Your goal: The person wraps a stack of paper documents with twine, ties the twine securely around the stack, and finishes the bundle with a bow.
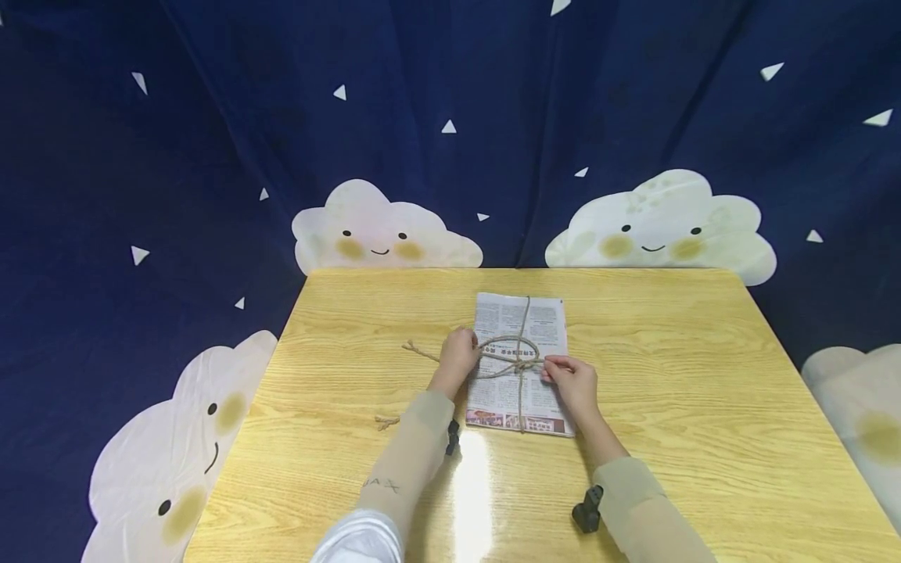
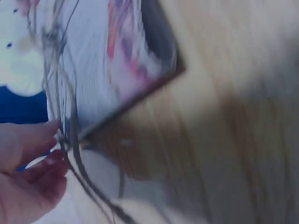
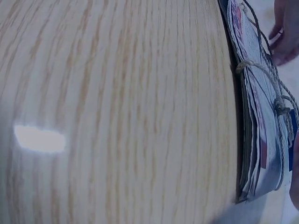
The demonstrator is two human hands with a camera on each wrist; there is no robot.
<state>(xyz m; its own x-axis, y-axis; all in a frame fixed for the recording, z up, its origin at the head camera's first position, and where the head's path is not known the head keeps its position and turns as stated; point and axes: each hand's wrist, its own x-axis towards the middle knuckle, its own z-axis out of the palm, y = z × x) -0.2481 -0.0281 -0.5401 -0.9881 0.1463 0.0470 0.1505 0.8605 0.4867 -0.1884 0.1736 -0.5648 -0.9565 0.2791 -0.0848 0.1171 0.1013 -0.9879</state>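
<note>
A stack of folded newspapers [image 1: 542,320] lies flat on the wooden table, bound crosswise with brown twine [image 1: 522,403]. At the middle of its top sits a knot [image 3: 281,106], with a loop of twine beside it on the left. My left hand [image 1: 459,356], at the stack's left edge, pinches the twine between thumb and fingers; in the left wrist view strands run past its fingertips [image 2: 52,128]. On the other side my right hand [image 1: 573,379] pinches a short piece of twine just right of the knot. Only a sliver of that hand shows in the right wrist view.
Two frayed twine ends [image 1: 411,346] trail left of the stack over the wooden table [image 1: 676,375]. Small black devices [image 1: 587,510] sit at both wrists. Behind the table hangs a dark blue curtain [image 1: 450,62] with smiling white clouds [image 1: 383,223].
</note>
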